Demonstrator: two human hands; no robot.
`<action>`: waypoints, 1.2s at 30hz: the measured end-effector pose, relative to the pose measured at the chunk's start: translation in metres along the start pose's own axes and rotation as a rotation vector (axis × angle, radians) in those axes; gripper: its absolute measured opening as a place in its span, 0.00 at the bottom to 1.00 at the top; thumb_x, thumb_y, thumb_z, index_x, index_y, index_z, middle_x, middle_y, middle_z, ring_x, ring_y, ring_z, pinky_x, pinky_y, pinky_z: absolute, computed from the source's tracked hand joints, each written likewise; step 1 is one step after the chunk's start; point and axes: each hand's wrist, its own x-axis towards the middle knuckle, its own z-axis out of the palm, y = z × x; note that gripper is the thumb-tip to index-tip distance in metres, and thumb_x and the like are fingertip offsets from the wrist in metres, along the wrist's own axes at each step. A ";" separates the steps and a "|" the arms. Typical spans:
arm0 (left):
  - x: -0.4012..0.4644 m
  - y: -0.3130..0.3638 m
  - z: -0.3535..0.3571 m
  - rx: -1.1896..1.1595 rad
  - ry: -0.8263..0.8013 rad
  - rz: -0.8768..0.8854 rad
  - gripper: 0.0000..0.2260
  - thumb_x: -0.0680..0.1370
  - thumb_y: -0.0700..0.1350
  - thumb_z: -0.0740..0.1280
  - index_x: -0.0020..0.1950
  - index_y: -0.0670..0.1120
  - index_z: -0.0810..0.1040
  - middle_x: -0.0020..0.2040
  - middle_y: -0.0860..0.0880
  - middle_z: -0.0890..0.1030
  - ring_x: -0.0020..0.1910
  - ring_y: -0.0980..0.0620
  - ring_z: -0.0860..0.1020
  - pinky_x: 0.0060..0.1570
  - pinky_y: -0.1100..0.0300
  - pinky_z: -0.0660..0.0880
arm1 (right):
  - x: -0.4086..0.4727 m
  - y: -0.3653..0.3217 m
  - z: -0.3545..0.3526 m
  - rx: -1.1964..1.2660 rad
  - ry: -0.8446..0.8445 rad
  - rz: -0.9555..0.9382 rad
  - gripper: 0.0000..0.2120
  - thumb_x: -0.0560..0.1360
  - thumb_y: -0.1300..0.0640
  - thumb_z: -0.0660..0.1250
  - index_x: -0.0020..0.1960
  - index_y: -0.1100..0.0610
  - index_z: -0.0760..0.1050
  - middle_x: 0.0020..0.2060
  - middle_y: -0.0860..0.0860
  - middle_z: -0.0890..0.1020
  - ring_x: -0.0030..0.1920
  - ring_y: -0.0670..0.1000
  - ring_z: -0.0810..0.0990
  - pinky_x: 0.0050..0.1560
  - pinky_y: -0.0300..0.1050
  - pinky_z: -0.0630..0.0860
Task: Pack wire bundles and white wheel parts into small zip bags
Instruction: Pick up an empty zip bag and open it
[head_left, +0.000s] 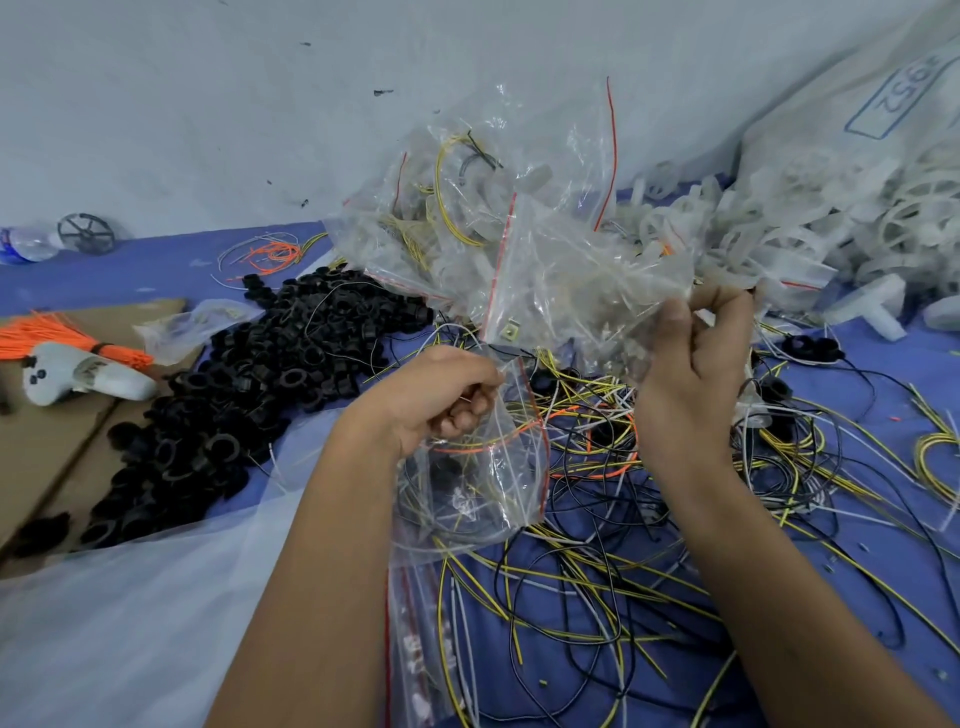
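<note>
Left hand (441, 400) grips zip bag (483, 483) (hanging mouth-up) | right hand (696, 374) pinches bag (582, 291)

The bags (550, 270) are see-through with red strips. Yellow, black and white wires (597, 571) are spread on a blue cloth (156, 260). Black rings (223, 415) are piled. An orange bundle (57, 338) is seen on brown cardboard (47, 452).

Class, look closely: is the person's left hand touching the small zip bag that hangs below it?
Touching. The head view shows the left hand with its fingers curled round the top of the small zip bag.
</note>
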 end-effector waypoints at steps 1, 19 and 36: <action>0.000 0.000 0.000 0.005 0.003 -0.003 0.15 0.79 0.42 0.66 0.32 0.47 0.74 0.27 0.50 0.72 0.22 0.55 0.67 0.21 0.66 0.57 | 0.001 0.001 0.001 0.050 -0.010 0.074 0.05 0.86 0.58 0.56 0.52 0.52 0.63 0.33 0.44 0.75 0.32 0.46 0.71 0.30 0.42 0.69; -0.005 -0.003 -0.022 -0.155 0.118 0.029 0.16 0.78 0.40 0.65 0.30 0.47 0.74 0.28 0.49 0.71 0.23 0.54 0.65 0.20 0.66 0.57 | -0.005 0.014 -0.002 -0.429 -0.029 -0.091 0.14 0.84 0.64 0.56 0.61 0.56 0.78 0.46 0.51 0.83 0.42 0.48 0.79 0.41 0.48 0.75; -0.008 0.015 -0.001 -0.096 0.108 0.100 0.16 0.78 0.39 0.65 0.30 0.47 0.74 0.26 0.49 0.70 0.21 0.55 0.65 0.20 0.66 0.57 | -0.019 0.002 0.013 -0.049 -0.822 0.267 0.15 0.82 0.60 0.65 0.64 0.44 0.79 0.50 0.46 0.86 0.51 0.46 0.85 0.51 0.45 0.83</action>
